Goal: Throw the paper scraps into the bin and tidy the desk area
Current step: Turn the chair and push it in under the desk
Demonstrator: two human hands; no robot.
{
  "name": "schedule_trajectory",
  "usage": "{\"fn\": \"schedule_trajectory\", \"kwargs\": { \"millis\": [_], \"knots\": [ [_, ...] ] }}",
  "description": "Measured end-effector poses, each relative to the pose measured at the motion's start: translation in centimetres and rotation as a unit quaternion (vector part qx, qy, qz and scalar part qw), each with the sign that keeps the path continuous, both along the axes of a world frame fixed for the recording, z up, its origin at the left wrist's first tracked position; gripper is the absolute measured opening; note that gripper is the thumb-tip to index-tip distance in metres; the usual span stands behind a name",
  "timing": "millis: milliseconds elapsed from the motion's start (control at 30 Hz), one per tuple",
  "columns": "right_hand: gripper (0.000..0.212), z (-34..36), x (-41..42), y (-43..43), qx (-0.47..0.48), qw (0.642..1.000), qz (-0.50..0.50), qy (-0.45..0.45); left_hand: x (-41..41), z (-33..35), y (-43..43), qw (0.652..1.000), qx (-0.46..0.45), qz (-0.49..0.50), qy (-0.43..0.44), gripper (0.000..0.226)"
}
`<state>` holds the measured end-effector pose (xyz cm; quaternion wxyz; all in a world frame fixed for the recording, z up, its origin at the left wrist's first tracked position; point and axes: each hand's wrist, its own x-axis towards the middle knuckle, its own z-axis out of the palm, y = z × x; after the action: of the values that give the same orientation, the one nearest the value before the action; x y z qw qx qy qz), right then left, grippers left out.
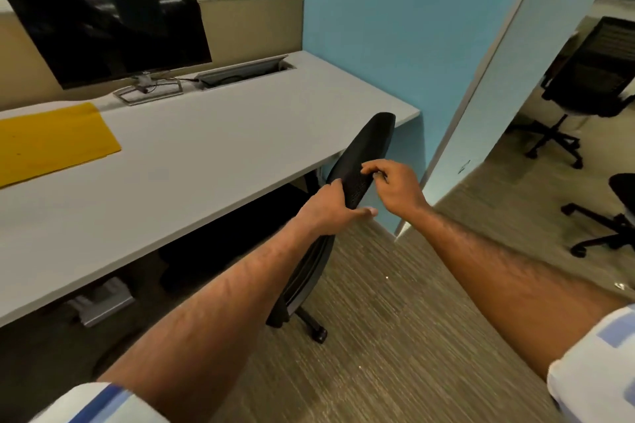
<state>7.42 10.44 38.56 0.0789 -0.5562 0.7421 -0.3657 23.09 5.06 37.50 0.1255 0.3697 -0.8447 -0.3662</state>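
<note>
A black office chair (369, 144) stands tucked against the right end of the grey desk (206, 161), its backrest seen edge-on. My left hand (331, 208) grips the near edge of the backrest, thumb stretched along it. My right hand (395, 185) holds the same edge a little higher, fingers curled over it. A yellow sheet (51, 141) lies flat on the desk at the left. No paper scraps or bin show in this view.
A dark monitor (110, 27) on a metal stand sits at the desk's back, beside an open cable tray (244, 70). A blue wall (395, 27) closes the right end. Two more black chairs (584, 86) stand on the carpet at far right.
</note>
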Motion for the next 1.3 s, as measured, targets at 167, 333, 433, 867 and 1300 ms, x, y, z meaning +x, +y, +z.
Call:
{"fn": "schedule_trajectory", "kwargs": {
  "millis": [167,333,433,867,1300],
  "knots": [
    [0.027,0.2,-2.9,-0.6,0.041,0.998,0.026,0.042,0.2,0.1,-0.1,0.998,-0.042,-0.003,-0.048,0.056],
    [0.024,0.3,-3.4,-2.7,0.084,0.984,0.104,0.121,1.6,0.4,-0.9,0.995,-0.055,-0.049,-0.066,0.051],
    [0.027,0.2,-3.7,-4.1,0.085,0.974,0.143,0.156,3.2,0.5,-1.5,0.995,-0.039,-0.079,-0.057,0.058],
    [0.053,-0.9,-6.2,-7.0,0.097,0.943,0.213,0.238,10.9,0.4,-1.5,0.984,-0.046,-0.018,-0.172,0.081],
    [0.059,-1.5,-4.3,-11.7,0.05,0.952,0.173,0.248,13.3,0.5,-4.8,0.936,-0.256,0.14,-0.198,0.084]
  ]
}}
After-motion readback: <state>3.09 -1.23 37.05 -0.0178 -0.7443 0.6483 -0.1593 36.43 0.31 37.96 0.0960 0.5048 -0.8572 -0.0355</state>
